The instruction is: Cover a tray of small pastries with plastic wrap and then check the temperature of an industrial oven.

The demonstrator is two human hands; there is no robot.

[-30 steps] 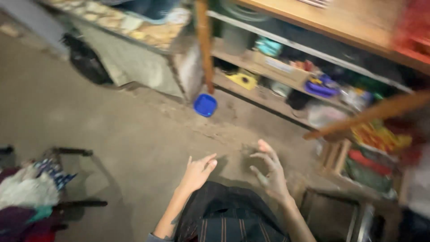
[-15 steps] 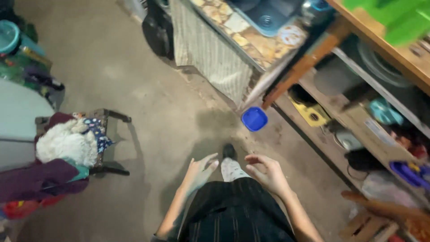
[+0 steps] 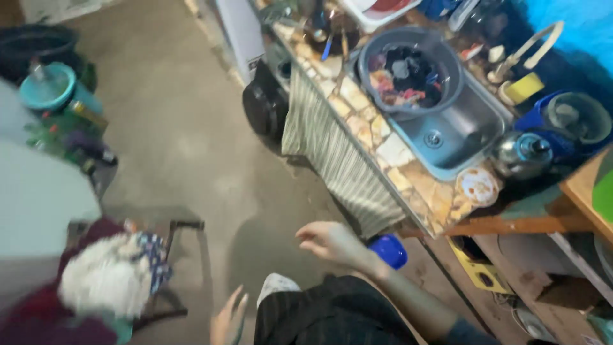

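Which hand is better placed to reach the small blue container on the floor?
The right hand: it hovers open close beside the blue container, while the left hand is lower, farther away.

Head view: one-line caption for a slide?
Empty right hand raised beside a stone counter with a sink and grey basin; left hand low over concrete floor.

We look down: our right hand (image 3: 332, 243) loosely open, empty, hovering just beside blue container (image 3: 388, 250) on concrete floor (image 3: 185, 147). Our left hand (image 3: 228, 317) low, fingers spread, empty. Steel sink (image 3: 456, 137) holds grey basin (image 3: 408, 70); kettle (image 3: 520, 155) beside it. Striped curtain (image 3: 338, 160) hangs below counter. Cloth pile (image 3: 105, 281), blurred, possibly on chair.
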